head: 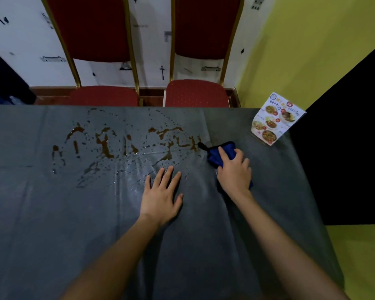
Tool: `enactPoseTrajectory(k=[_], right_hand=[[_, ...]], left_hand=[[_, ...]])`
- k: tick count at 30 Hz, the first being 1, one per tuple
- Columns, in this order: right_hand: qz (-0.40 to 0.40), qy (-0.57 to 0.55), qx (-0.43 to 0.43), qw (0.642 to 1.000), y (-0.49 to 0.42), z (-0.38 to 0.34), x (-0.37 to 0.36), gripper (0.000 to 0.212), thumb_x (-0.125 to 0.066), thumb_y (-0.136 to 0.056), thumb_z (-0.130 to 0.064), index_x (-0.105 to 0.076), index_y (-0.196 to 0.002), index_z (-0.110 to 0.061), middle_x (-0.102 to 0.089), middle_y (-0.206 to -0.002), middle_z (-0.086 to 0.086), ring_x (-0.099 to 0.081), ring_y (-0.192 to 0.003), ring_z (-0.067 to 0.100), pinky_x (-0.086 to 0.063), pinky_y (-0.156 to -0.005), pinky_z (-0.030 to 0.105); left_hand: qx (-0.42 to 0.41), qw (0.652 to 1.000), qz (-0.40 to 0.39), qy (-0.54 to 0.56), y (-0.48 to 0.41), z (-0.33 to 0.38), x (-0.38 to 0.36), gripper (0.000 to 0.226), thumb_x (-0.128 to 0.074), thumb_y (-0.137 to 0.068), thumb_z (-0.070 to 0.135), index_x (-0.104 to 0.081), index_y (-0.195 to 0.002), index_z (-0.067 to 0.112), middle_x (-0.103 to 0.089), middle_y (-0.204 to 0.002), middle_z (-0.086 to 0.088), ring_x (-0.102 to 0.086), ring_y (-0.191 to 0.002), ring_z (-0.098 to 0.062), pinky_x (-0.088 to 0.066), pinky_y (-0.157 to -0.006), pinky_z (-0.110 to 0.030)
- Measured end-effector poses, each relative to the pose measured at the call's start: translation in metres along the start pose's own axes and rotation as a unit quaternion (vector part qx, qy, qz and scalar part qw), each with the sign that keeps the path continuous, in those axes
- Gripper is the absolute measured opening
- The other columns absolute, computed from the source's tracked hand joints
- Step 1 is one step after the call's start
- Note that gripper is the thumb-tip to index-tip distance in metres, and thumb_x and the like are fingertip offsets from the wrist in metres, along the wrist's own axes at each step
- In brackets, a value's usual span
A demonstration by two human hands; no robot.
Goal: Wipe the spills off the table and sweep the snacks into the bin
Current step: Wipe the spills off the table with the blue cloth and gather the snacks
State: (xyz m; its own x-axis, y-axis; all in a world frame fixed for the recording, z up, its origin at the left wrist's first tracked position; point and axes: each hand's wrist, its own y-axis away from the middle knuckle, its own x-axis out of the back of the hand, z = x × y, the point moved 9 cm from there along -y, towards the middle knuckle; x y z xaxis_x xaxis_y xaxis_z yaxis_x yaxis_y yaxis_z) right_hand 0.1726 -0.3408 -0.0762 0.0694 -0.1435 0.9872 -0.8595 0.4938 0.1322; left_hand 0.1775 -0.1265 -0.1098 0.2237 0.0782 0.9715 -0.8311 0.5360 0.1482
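Observation:
A grey cloth covers the table (52, 224). Brown spill streaks (108, 146) and clear wet droplets run across its far half, from the left to just past the middle. My right hand (234, 172) presses down on a blue cloth with a black edge (220, 151), which lies at the right end of the spill. My left hand (161, 195) rests flat on the tablecloth with its fingers spread, just below the wet patch. No snacks and no bin are in view.
A menu card in a clear stand (275, 119) sits at the table's far right corner. Two red chairs with gold frames (104, 96) (196, 93) stand behind the far edge. The table's right edge drops to a yellow floor (359, 260).

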Motion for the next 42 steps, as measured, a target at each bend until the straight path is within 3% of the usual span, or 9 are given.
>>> enactPoseTrajectory(k=[4, 9, 15, 19, 25, 31, 33, 38, 42], right_hand=[[0.039, -0.032, -0.040, 0.998, -0.059, 0.002, 0.021, 0.057, -0.052, -0.093, -0.030, -0.033, -0.146, -0.033, -0.028, -0.146, 0.017, -0.039, -0.118, 0.040, -0.037, -0.096, 0.048], [0.001, -0.066, -0.109, 0.992, -0.093, -0.007, 0.013, 0.058, -0.050, -0.094, -0.029, -0.029, -0.148, -0.028, -0.023, -0.151, 0.019, -0.037, -0.122, 0.044, -0.032, -0.102, 0.048], [0.027, -0.044, 0.017, 0.999, -0.024, -0.025, 0.003, 0.060, -0.048, -0.094, -0.040, -0.026, -0.149, -0.027, -0.011, -0.156, 0.021, -0.042, -0.113, 0.042, -0.037, -0.097, 0.045], [0.039, -0.031, 0.088, 0.995, -0.006, -0.035, 0.003, 0.056, -0.049, -0.094, -0.032, -0.032, -0.147, -0.029, -0.016, -0.157, 0.017, -0.044, -0.109, 0.038, -0.040, -0.092, 0.043], [0.039, -0.094, -0.022, 0.995, -0.106, -0.022, 0.014, 0.051, -0.042, -0.098, -0.026, -0.032, -0.148, -0.028, -0.013, -0.158, 0.017, -0.033, -0.126, 0.046, -0.030, -0.106, 0.049], [0.009, -0.136, -0.162, 0.977, -0.156, -0.028, 0.015, 0.049, -0.044, -0.095, -0.022, -0.036, -0.144, -0.024, -0.012, -0.154, 0.023, -0.032, -0.125, 0.043, -0.030, -0.103, 0.048], [0.006, -0.121, -0.122, 0.985, -0.155, -0.055, 0.014, 0.052, -0.044, -0.095, -0.023, -0.034, -0.145, -0.026, -0.012, -0.155, 0.022, -0.033, -0.125, 0.043, -0.031, -0.103, 0.047], [-0.008, -0.080, 0.104, 0.991, -0.136, -0.141, 0.008, 0.052, -0.043, -0.095, -0.022, -0.034, -0.146, -0.028, -0.015, -0.155, 0.020, -0.033, -0.124, 0.045, -0.031, -0.105, 0.047], [-0.006, -0.085, 0.117, 0.989, -0.145, -0.123, 0.010, 0.052, -0.045, -0.096, -0.023, -0.034, -0.147, -0.028, -0.020, -0.155, 0.016, -0.034, -0.126, 0.043, -0.031, -0.105, 0.047]], left_hand=[[-0.003, 1.000, -0.007, -0.007, -0.011, 0.003, 0.008, 0.067, -0.013, -0.089, 0.056, -0.005, -0.150, 0.028, -0.001, -0.159, -0.002, 0.002, -0.145, -0.024, -0.004, -0.115, -0.052], [0.006, 1.000, -0.015, -0.022, -0.005, -0.002, 0.004, 0.067, -0.015, -0.089, 0.055, -0.008, -0.150, 0.028, -0.006, -0.159, -0.003, -0.003, -0.145, -0.025, -0.009, -0.115, -0.053], [0.004, 1.000, -0.002, -0.029, -0.002, -0.001, 0.007, 0.067, -0.027, -0.088, 0.056, -0.027, -0.147, 0.025, -0.026, -0.154, -0.006, -0.022, -0.141, -0.028, -0.023, -0.109, -0.056], [-0.007, 0.999, 0.016, -0.039, -0.009, 0.000, 0.014, 0.066, -0.036, -0.085, 0.059, -0.038, -0.141, 0.025, -0.039, -0.147, -0.006, -0.036, -0.133, -0.028, -0.035, -0.099, -0.054], [-0.004, 0.999, 0.018, -0.044, -0.011, -0.001, 0.015, 0.066, -0.033, -0.086, 0.060, -0.036, -0.142, 0.026, -0.038, -0.148, -0.006, -0.035, -0.133, -0.027, -0.035, -0.100, -0.053], [-0.001, 0.999, 0.020, -0.029, -0.005, 0.001, 0.012, 0.064, -0.038, -0.085, 0.058, -0.039, -0.141, 0.025, -0.037, -0.148, -0.004, -0.035, -0.133, -0.026, -0.034, -0.099, -0.053], [-0.002, 0.999, 0.025, -0.030, -0.006, -0.003, 0.012, 0.064, -0.039, -0.085, 0.057, -0.039, -0.141, 0.025, -0.037, -0.148, -0.004, -0.035, -0.132, -0.027, -0.034, -0.099, -0.052], [0.002, 0.999, 0.024, -0.040, -0.008, -0.008, 0.010, 0.065, -0.038, -0.085, 0.058, -0.039, -0.141, 0.025, -0.037, -0.148, -0.004, -0.036, -0.132, -0.026, -0.035, -0.097, -0.050], [-0.007, 0.999, 0.021, -0.043, -0.008, -0.003, 0.009, 0.066, -0.039, -0.085, 0.059, -0.039, -0.141, 0.025, -0.038, -0.147, -0.005, -0.035, -0.131, -0.027, -0.036, -0.097, -0.052]])
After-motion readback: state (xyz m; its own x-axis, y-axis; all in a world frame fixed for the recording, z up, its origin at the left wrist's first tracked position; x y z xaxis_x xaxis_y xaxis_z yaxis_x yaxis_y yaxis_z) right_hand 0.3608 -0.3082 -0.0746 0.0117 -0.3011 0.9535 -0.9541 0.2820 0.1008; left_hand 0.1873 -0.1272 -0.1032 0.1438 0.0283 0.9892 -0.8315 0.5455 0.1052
